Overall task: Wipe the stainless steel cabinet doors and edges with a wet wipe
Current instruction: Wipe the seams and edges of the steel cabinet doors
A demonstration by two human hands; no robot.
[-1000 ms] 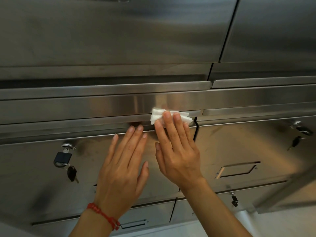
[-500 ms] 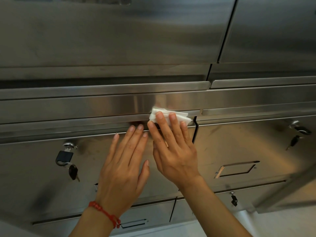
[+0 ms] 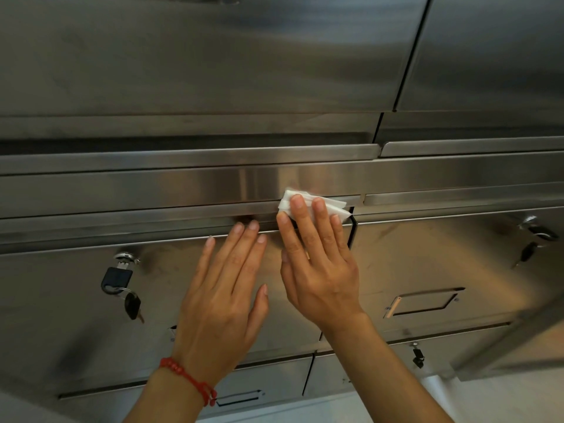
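At twelve o'clock of the right hand (image 3: 317, 264), a folded wet wipe (image 3: 334, 207) lies pressed by straight fingers against the horizontal steel edge (image 3: 183, 213) above the cabinet door (image 3: 76, 315). Since a second ago the wipe has barely shifted along that edge, so this stretch is probably getting a repeated rub. The left hand (image 3: 222, 300) stays flat and holds nothing, bracing the door at nine o'clock of the right. A padlock (image 3: 116, 277) hangs further left.

Bare forearms; a red beaded bracelet (image 3: 189, 380) circles the left wrist.
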